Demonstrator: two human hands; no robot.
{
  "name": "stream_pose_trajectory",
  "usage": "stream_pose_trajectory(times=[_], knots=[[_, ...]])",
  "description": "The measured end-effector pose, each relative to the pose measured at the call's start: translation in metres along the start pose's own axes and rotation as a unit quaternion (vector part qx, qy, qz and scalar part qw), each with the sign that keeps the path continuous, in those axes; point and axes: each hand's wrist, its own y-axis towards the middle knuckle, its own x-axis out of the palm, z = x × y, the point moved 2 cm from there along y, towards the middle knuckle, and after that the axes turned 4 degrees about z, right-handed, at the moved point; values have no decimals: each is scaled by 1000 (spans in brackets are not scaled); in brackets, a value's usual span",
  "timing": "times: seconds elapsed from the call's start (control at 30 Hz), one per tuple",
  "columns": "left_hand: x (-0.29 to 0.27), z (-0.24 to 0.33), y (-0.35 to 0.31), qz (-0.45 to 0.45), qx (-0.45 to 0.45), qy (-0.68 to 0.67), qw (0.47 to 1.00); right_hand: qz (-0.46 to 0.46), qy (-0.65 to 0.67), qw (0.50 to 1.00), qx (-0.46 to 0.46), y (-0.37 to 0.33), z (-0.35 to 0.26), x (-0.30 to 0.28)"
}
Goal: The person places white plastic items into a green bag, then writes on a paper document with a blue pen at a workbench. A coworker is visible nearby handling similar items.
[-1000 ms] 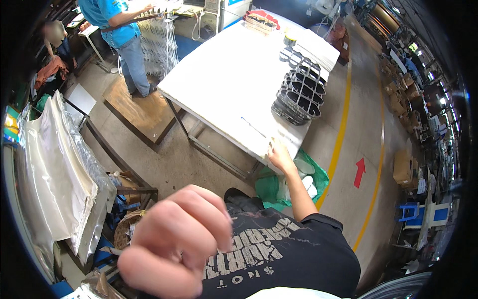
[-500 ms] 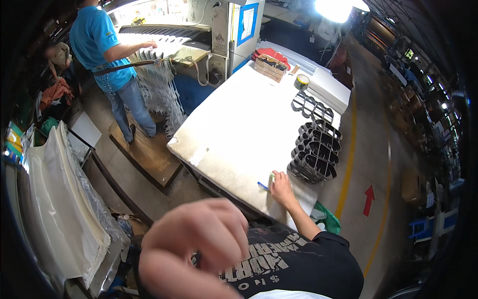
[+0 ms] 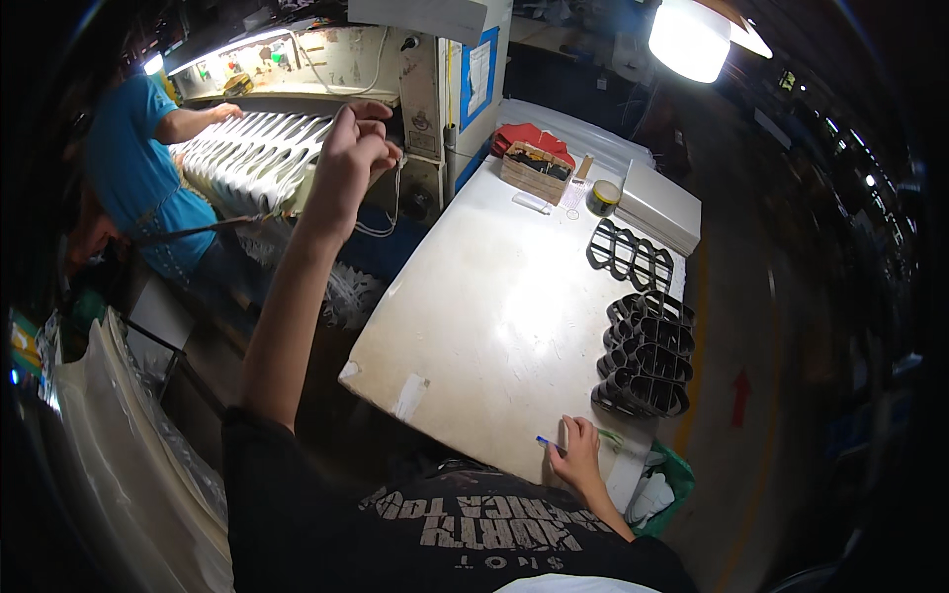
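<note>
A small brown box [image 3: 535,178] has dark things in it. Something red [image 3: 529,136] sits just behind the box. To its right is a fat roll of tape [image 3: 603,201], and past that a pile of white boards [image 3: 660,205]. A bright lamp [image 3: 689,44] shines high up, to the right of the box. Far to the left of it, a person in a blue shirt [image 3: 138,163] is beside white wavy strips [image 3: 247,158]. A red arrow [image 3: 740,398] marks the floor, right of the box and nearer the front.

The table [image 3: 460,326] bears black frames [image 3: 646,348] and a box [image 3: 534,179].
</note>
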Motion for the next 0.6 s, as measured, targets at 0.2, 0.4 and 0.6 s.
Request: stream_pose_trajectory(times=[0.2,0.4,0.6], knots=[[-47,-94,222,71,-103,-28,992,135,-13,988,78,-12,-5,34],[-57,-164,364,140,-161,-236,948,204,-39,966,155,-8,-18,44],[-73,-172,450,144,-131,-414,889,238,-47,947,211,-13,-20,47]])
